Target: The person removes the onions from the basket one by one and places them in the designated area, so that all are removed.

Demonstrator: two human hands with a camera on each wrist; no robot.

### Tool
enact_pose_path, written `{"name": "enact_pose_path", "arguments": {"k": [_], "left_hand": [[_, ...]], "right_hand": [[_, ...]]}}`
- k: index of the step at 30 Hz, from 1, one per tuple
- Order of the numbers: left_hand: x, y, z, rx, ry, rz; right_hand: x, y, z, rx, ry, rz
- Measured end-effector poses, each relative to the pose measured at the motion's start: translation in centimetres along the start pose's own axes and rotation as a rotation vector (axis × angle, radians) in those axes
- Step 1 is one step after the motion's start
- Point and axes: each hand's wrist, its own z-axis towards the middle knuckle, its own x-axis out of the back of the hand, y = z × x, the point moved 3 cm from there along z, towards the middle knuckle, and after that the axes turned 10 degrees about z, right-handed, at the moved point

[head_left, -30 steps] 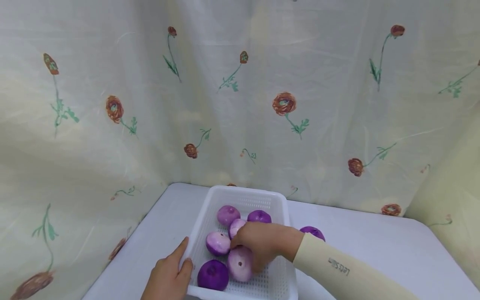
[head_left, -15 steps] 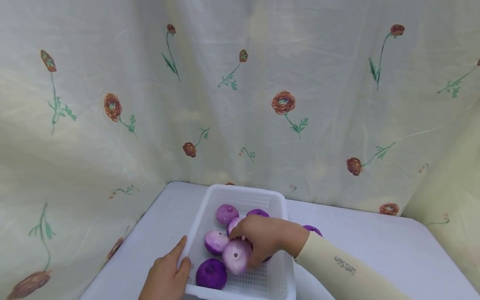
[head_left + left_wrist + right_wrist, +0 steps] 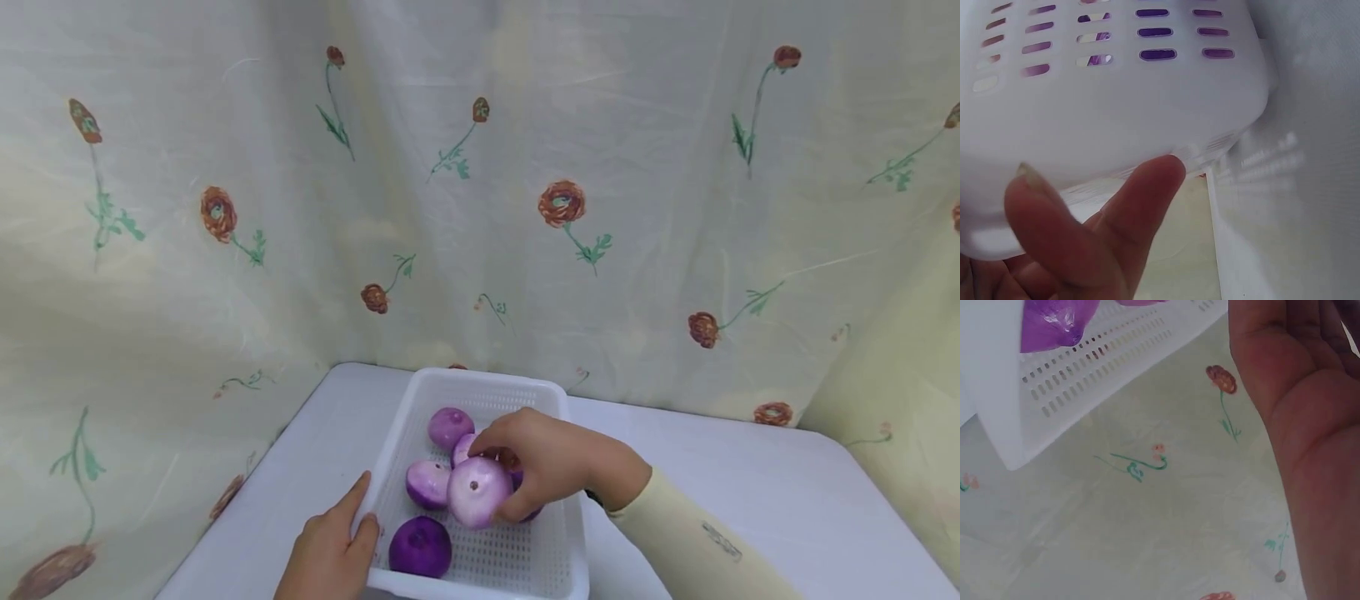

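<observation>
In the head view my right hand (image 3: 555,458) grips a pale purple onion (image 3: 477,495) over the white plastic basket (image 3: 573,533), its thumb on the near side and its fingers around the far side. My left hand (image 3: 330,542) holds the basket's left rim near the front corner; the left wrist view shows its thumb and a finger against the basket wall (image 3: 1116,100). A dark purple onion (image 3: 420,547) lies in the near left corner. Other onions, among them a half-pale onion (image 3: 427,485) and a purple onion (image 3: 451,427), sit farther back. My right hand partly hides more.
The basket stands on a white table (image 3: 712,467). Behind and at both sides hangs a pale curtain (image 3: 645,167) with a flower print. A cream sleeve (image 3: 697,542) covers the right forearm, which crosses the basket's right rim.
My right hand has raised the pale onion from the basket's near part and moved it slightly back. The left hand stays at the rim. The purple onion right of the basket is now hidden.
</observation>
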Motion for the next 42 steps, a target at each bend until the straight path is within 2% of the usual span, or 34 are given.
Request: {"name": "enact_pose_path", "arguments": {"k": [8, 13, 20, 25, 36, 38, 42], "left_hand": [[0.1, -0.2, 0.0, 0.007, -0.016, 0.004], [0.0, 0.1, 0.0, 0.013, -0.026, 0.002], [0.0, 0.3, -0.1, 0.005, -0.026, 0.002], [0.0, 0.3, -0.2, 0.001, -0.015, 0.003], [-0.1, 0.5, -0.1, 0.001, -0.019, 0.003], [-0.1, 0.5, -0.1, 0.002, -0.026, 0.007], [0.0, 0.2, 0.0, 0.003, -0.032, 0.014]], "right_hand": [[0.5, -0.5, -2.1, 0.118, 0.102, 0.226], [1.3, -0.8, -4.3, 0.182, 0.193, 0.263], [2.1, -0.3, -8.2, 0.220, 0.322, 0.353], [2.1, 0.2, -11.2, 0.181, 0.406, 0.411], [1.5, 1.8, -17.8, 0.177, 0.608, 0.468], [1.4, 2.3, -18.9, 0.138, 0.645, 0.473], [1.6, 3.3, -20.5, -0.011, 0.721, 0.445]]}}
